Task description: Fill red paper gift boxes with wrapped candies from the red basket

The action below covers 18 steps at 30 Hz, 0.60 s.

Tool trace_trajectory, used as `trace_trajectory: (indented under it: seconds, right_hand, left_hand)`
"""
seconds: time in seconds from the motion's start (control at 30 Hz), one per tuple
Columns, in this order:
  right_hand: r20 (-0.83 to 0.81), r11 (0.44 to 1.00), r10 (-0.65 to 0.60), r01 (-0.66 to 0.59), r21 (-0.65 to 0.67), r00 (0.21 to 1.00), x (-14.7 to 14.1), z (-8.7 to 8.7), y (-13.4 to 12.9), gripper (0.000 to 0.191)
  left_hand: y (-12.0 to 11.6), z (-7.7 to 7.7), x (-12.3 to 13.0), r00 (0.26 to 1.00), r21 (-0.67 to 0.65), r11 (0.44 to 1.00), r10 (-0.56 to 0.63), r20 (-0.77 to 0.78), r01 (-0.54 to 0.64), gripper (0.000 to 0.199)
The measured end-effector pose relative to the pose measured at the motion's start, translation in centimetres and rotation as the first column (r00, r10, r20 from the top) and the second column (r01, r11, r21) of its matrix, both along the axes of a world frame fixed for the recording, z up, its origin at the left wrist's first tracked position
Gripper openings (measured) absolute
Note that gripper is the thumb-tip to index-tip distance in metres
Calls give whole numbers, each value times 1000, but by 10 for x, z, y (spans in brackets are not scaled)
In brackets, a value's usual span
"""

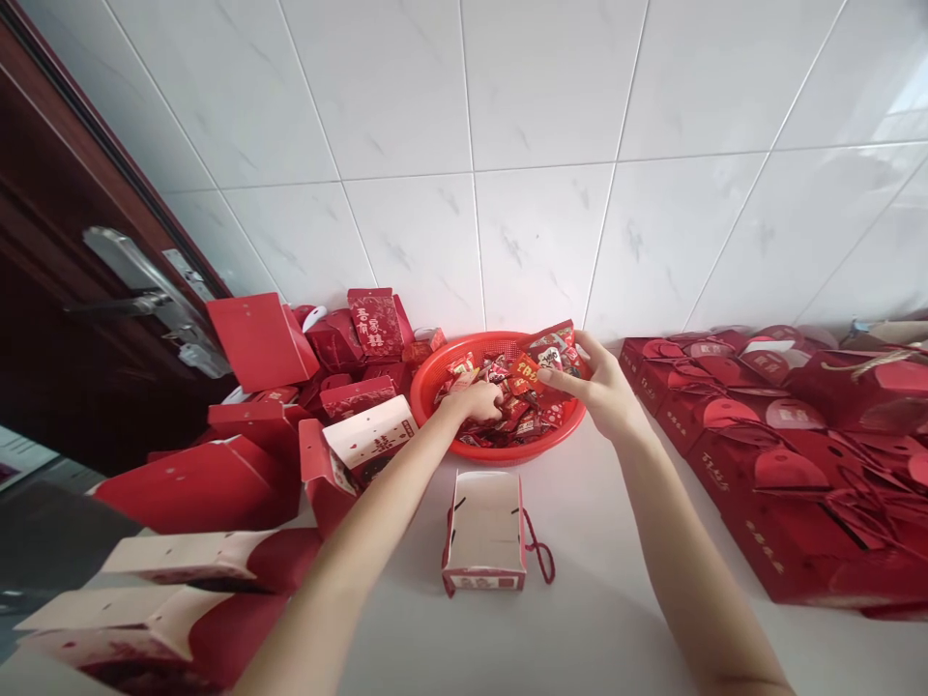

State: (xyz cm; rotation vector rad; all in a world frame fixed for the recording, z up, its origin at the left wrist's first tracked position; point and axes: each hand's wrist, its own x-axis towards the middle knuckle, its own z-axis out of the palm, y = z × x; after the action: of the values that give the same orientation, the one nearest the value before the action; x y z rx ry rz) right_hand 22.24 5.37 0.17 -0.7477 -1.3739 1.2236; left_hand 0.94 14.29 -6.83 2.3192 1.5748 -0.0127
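A red plastic basket (pixel 500 451) full of small wrapped sweets (pixel 513 416) stands against the wall. Down among the sweets is my left hand (pixel 478 400), its fingers curled; what lies under them is hidden. At the basket's right rim my right hand (pixel 600 382) pinches a red snack packet (pixel 549 356) between thumb and fingers, over the pile. In front of the basket lies an open gift box (pixel 484 527), pale inside with red edges. A red cord (pixel 538 549) loops out from its right side.
Several red boxes (pixel 257 338), some open, crowd the left side beneath my left arm. Rows of closed red gift boxes (pixel 768 464) with cords fill the right. Behind is a white tiled wall (pixel 536 213); a dark door (pixel 87 193) with a metal handle is at far left.
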Motion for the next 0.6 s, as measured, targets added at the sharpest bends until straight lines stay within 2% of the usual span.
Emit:
trace_trajectory:
  seconds: [0.13,0.27,0.4,0.53,0.6]
  right_hand:
    - [0,1000,-6,6,-6,1000,-1,1,-1,56]
    - [-6,1000,-4,4,-5,1000,0,2,-2,56]
    - [-13,1000,-5,5,10,1000,4,1,-1,53]
    - [-12,999,-21,21,31,1000,8,0,1,51]
    - [-7,999,-31,31,37,1000,10,1,2,50]
  left_hand:
    - [-9,5,7,997,-43,999,-4,-80,1,4]
    - [-13,9,8,998,-67,998,-14,-60,10,8]
    - [-15,15,5,995,-80,995,-50,81,57,9]
    - [-22,24,-1,963,-13,998,-52,263,58,31]
    - [-28,25,-4,907,39,999,-50,417,37,40]
